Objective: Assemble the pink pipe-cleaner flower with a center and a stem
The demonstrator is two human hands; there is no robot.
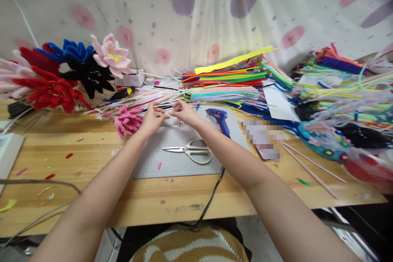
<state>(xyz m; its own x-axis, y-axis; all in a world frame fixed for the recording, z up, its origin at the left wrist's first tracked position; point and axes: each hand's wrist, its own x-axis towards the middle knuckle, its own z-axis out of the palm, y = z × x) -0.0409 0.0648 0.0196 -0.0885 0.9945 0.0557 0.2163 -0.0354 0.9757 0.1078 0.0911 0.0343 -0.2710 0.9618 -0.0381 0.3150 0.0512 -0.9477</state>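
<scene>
Above the far part of a grey cutting mat [147, 166], my left hand [154, 118] and my right hand [185, 114] are close together, fingers pinched. A thin pale-yellow strand [167, 114], which looks like a pipe cleaner, runs between their fingertips. Its ends are hidden in the fingers. White-handled scissors [198, 151] lie on the mat nearer to me, blades pointing left. A blue glue gun [220, 119] rests right of my right hand. Just left of my left hand lies a pink pipe-cleaner flower [127, 121].
Bundles of coloured pipe cleaners [227, 95] line the back of the wooden table [101, 172]. Finished fuzzy flowers [58, 94] stand at the left. A blurred-out phone-like object [264, 141] and two pink pipe cleaners [313, 170] lie at right. A black cord [211, 198] hangs over the front edge.
</scene>
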